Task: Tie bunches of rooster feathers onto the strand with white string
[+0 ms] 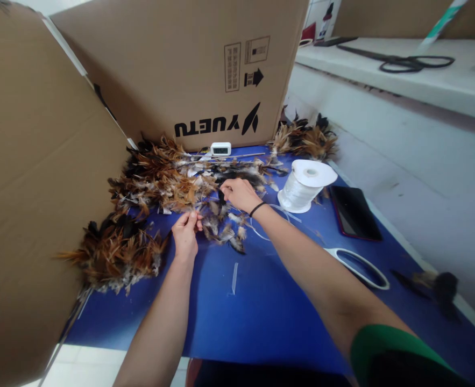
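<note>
Here, loose feathers lie on the worktop just beside our left grip, presumably for easy reach, pointing various ways without one long axis. That grip presses thumb to finger, any catch too small to tell; whether our right grip closes, we cannot say.

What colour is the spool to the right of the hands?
The spool is white, shown in the head view.

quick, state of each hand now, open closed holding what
Left hand: closed in a pinch; anything held is too small to tell.
Right hand: fingers curled by dark feathers; grip cannot be told.
</note>
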`<action>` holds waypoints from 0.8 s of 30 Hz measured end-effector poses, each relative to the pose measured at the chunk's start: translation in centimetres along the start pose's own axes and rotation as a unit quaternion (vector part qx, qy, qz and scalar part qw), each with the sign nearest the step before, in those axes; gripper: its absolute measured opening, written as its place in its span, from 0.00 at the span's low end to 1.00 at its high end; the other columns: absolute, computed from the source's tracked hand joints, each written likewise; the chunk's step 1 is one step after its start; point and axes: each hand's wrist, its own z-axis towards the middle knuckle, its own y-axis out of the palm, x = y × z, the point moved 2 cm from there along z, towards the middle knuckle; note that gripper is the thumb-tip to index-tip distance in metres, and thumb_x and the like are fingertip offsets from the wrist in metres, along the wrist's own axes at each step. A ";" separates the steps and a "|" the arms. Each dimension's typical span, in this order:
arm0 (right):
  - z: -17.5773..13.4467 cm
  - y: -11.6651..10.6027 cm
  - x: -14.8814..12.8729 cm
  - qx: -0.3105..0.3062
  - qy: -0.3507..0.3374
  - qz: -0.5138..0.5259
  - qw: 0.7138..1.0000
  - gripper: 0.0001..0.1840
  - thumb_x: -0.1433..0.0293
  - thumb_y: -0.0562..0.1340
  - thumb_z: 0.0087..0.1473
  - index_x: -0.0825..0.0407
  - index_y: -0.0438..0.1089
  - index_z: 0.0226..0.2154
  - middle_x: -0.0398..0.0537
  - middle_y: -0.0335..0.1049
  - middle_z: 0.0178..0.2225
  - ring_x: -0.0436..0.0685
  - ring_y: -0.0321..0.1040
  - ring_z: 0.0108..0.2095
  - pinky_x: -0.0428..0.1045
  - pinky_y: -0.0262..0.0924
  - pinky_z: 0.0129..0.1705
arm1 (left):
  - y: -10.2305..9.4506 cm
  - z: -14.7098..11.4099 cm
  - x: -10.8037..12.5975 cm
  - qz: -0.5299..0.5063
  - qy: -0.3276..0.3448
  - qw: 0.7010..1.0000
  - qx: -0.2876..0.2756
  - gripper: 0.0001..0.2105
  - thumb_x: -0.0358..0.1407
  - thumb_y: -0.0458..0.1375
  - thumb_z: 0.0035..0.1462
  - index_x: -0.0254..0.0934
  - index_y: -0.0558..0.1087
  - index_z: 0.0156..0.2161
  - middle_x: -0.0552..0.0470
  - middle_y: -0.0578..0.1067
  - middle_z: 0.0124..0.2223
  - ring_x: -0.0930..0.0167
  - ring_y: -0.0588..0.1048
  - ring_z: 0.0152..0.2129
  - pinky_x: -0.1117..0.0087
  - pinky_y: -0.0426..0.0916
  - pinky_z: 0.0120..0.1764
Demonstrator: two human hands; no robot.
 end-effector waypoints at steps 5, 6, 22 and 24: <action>2.3 2.1 -0.8 0.004 0.042 -0.067 0.997 0.13 0.64 0.58 0.53 0.52 0.73 0.39 0.55 0.74 0.41 0.60 0.70 0.43 0.49 0.61 0.42 | 0.0 0.0 0.0 -0.001 0.004 1.000 0.005 0.13 0.39 0.66 0.41 0.31 0.74 0.28 0.54 0.72 0.23 0.81 0.65 0.14 0.78 0.59 0.18; 2.8 2.7 -0.8 0.004 0.050 -0.069 0.996 0.15 0.63 0.59 0.52 0.53 0.73 0.40 0.58 0.73 0.42 0.61 0.70 0.44 0.50 0.61 0.42 | 0.0 0.0 0.0 -0.001 0.003 1.000 0.005 0.13 0.39 0.66 0.41 0.31 0.74 0.28 0.54 0.72 0.23 0.81 0.65 0.14 0.78 0.59 0.18; -2.0 0.5 1.5 -0.036 0.038 0.087 0.995 0.14 0.65 0.57 0.54 0.55 0.75 0.29 0.46 0.73 0.24 0.51 0.68 0.26 0.44 0.57 0.30 | 0.3 -0.2 0.3 -0.020 -0.009 1.000 -0.002 0.13 0.39 0.67 0.41 0.31 0.74 0.29 0.53 0.73 0.23 0.81 0.66 0.14 0.79 0.60 0.18; -3.3 0.0 2.0 -0.049 0.038 0.078 0.995 0.12 0.66 0.57 0.53 0.54 0.74 0.27 0.45 0.73 0.23 0.50 0.67 0.24 0.44 0.56 0.28 | 0.4 -0.4 0.4 -0.026 -0.017 0.999 -0.019 0.13 0.39 0.67 0.40 0.31 0.74 0.28 0.53 0.73 0.23 0.81 0.66 0.15 0.79 0.61 0.18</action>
